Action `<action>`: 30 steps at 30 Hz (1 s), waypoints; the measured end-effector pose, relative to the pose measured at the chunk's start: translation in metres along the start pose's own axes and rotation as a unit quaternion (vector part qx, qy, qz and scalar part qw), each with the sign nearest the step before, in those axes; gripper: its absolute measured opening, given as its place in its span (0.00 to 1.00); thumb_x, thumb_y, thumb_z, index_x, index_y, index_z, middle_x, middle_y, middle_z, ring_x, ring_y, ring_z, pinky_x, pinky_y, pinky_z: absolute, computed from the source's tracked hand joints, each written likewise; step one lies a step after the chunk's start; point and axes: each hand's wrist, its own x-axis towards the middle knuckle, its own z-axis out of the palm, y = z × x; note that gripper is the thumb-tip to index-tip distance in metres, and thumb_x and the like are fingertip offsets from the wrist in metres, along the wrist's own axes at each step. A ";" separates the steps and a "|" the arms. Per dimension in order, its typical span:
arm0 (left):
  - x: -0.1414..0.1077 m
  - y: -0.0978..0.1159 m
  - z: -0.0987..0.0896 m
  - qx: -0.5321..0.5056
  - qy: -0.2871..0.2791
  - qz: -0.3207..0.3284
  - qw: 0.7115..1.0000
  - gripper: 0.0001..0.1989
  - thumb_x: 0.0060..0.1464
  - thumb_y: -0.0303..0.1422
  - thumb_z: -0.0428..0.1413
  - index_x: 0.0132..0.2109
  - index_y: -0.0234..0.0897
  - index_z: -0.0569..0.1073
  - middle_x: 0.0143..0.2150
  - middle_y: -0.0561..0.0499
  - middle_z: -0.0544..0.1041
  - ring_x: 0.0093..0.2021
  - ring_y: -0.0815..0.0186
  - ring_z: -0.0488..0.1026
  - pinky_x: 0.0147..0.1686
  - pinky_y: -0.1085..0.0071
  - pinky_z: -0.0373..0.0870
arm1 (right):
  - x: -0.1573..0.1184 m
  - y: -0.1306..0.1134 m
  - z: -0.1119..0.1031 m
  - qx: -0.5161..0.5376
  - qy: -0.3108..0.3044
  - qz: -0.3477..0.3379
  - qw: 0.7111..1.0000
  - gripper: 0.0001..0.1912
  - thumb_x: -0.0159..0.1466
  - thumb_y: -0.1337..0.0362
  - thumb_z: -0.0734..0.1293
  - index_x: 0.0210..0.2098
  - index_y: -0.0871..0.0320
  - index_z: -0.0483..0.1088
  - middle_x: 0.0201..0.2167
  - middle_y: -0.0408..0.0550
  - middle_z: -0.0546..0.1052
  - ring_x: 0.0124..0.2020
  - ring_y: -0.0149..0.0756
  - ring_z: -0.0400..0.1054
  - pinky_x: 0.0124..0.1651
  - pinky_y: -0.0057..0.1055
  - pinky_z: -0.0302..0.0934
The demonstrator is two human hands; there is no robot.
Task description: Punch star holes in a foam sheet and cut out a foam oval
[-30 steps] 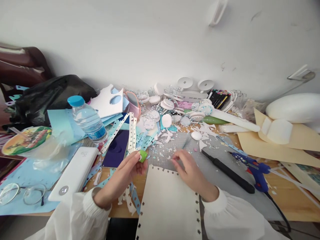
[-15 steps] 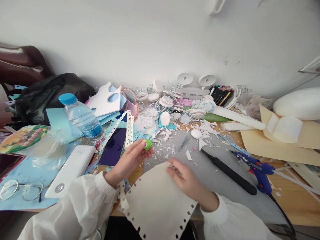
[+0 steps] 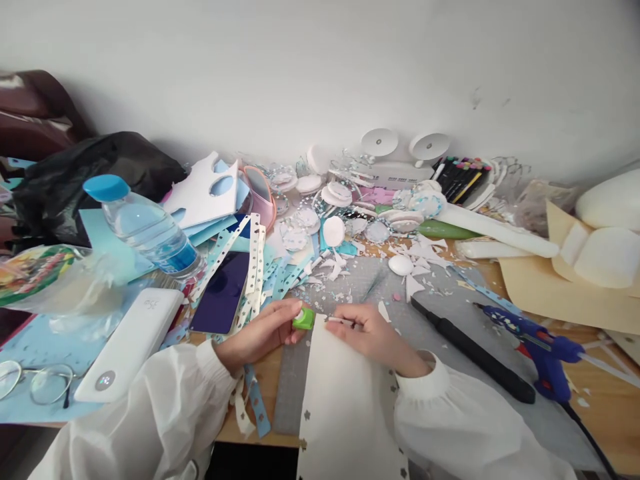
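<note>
A small green craft punch (image 3: 304,319) is gripped in my left hand (image 3: 273,333), its end close to the corner of a white sheet of paper (image 3: 345,400). Flower-shaped holes run along the sheet's side edges. My right hand (image 3: 373,333) pinches the top edge of the paper between thumb and fingers. The sheet hangs over the front of the table toward me. Under it lies a grey cutting mat (image 3: 290,393). Punched strips (image 3: 257,403) in white and blue lie by my left wrist.
A black hot knife-like tool (image 3: 475,350) and a blue glue gun (image 3: 537,340) lie at right. On the left are a water bottle (image 3: 150,227), a phone (image 3: 221,293), a white power bank (image 3: 131,343) and glasses (image 3: 40,383). Foam discs (image 3: 336,193) and scraps crowd the back.
The paper has turned, bringing an edge up to the punch. My right hand has drawn nearer to my left, and the punch sits lower, beside the sheet's corner. The view has shifted slightly.
</note>
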 end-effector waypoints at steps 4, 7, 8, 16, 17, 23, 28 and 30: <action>-0.002 0.001 0.002 0.038 -0.001 -0.001 0.999 0.18 0.54 0.47 0.59 0.34 0.33 0.71 0.26 0.54 0.65 0.24 0.73 0.59 0.25 0.74 0.51 | -0.006 0.001 0.001 -0.007 0.045 -0.018 0.999 0.19 0.63 0.56 0.63 0.19 0.58 0.58 0.18 0.38 0.56 0.21 0.25 0.48 0.22 0.25 0.42; -0.004 0.004 0.005 0.073 0.013 -0.005 0.997 0.19 0.52 0.47 0.61 0.37 0.33 0.73 0.27 0.54 0.65 0.25 0.73 0.59 0.26 0.74 0.53 | -0.007 0.000 0.001 -0.018 0.053 -0.031 0.998 0.19 0.63 0.57 0.64 0.19 0.58 0.59 0.17 0.37 0.57 0.20 0.25 0.48 0.21 0.25 0.42; -0.005 0.004 0.006 0.085 0.017 -0.006 0.996 0.19 0.52 0.47 0.61 0.38 0.33 0.73 0.27 0.54 0.66 0.25 0.73 0.60 0.26 0.74 0.53 | -0.008 0.000 0.002 -0.023 0.055 -0.038 0.997 0.19 0.63 0.57 0.64 0.19 0.58 0.60 0.17 0.37 0.57 0.20 0.25 0.49 0.21 0.25 0.43; -0.006 0.002 0.004 0.132 0.033 0.009 0.991 0.20 0.49 0.48 0.63 0.38 0.35 0.75 0.28 0.54 0.68 0.25 0.72 0.63 0.27 0.75 0.57 | -0.013 0.004 0.007 -0.071 0.084 -0.067 0.992 0.18 0.64 0.58 0.64 0.20 0.57 0.60 0.17 0.36 0.56 0.18 0.24 0.47 0.20 0.25 0.43; -0.006 0.002 0.004 0.140 0.034 0.015 0.989 0.20 0.49 0.48 0.63 0.38 0.35 0.75 0.29 0.54 0.69 0.26 0.72 0.63 0.27 0.75 0.58 | -0.013 0.005 0.007 -0.080 0.088 -0.074 0.990 0.18 0.65 0.58 0.64 0.20 0.57 0.61 0.17 0.36 0.56 0.18 0.24 0.47 0.21 0.25 0.44; -0.007 0.001 0.010 0.177 0.031 0.065 0.982 0.16 0.48 0.42 0.64 0.38 0.36 0.74 0.32 0.52 0.71 0.33 0.67 0.66 0.34 0.72 0.63 | -0.013 0.006 0.007 -0.194 0.131 -0.185 0.955 0.17 0.67 0.61 0.62 0.22 0.57 0.62 0.15 0.36 0.58 0.18 0.26 0.51 0.25 0.28 0.47; -0.009 -0.006 0.010 0.300 0.050 0.110 0.946 0.13 0.53 0.39 0.61 0.43 0.37 0.74 0.34 0.51 0.69 0.33 0.65 0.65 0.33 0.71 0.62 | -0.012 0.006 0.010 -0.249 0.123 -0.240 0.930 0.12 0.69 0.66 0.58 0.29 0.57 0.66 0.22 0.42 0.70 0.24 0.30 0.62 0.29 0.29 0.51; -0.010 -0.006 0.009 0.362 0.051 0.144 0.920 0.12 0.54 0.38 0.60 0.43 0.37 0.74 0.35 0.50 0.70 0.35 0.64 0.66 0.36 0.70 0.62 | -0.011 0.008 0.012 -0.249 0.120 -0.245 0.929 0.11 0.69 0.66 0.58 0.31 0.56 0.66 0.24 0.43 0.72 0.25 0.31 0.64 0.30 0.29 0.53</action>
